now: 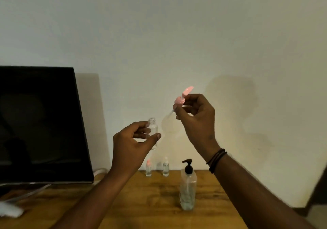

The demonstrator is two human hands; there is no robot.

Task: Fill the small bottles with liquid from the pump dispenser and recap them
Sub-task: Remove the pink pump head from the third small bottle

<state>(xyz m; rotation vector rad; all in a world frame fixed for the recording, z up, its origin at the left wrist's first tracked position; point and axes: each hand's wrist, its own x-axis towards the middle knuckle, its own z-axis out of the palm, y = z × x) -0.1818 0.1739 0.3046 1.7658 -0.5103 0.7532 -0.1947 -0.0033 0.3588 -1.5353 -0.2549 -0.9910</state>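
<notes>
We hold the small clear plastic bottle (153, 131) upright in our left hand (131, 145), fingers and thumb curled round its body, its open threaded neck pointing up. Our right hand (196, 121) pinches the pink pump cap (183, 97) with its thin clear dip tube, raised above and to the right of that open neck, well apart from it and tilted.

The tall clear pump dispenser with the black head (188, 184) stands upright on the wooden table (141, 202), below our right hand and nearer to it than to the left. As we judge it, the bottle's mouth must come under that spout. Two more capped small bottles (156, 168) stand beyond, below our left hand.
</notes>
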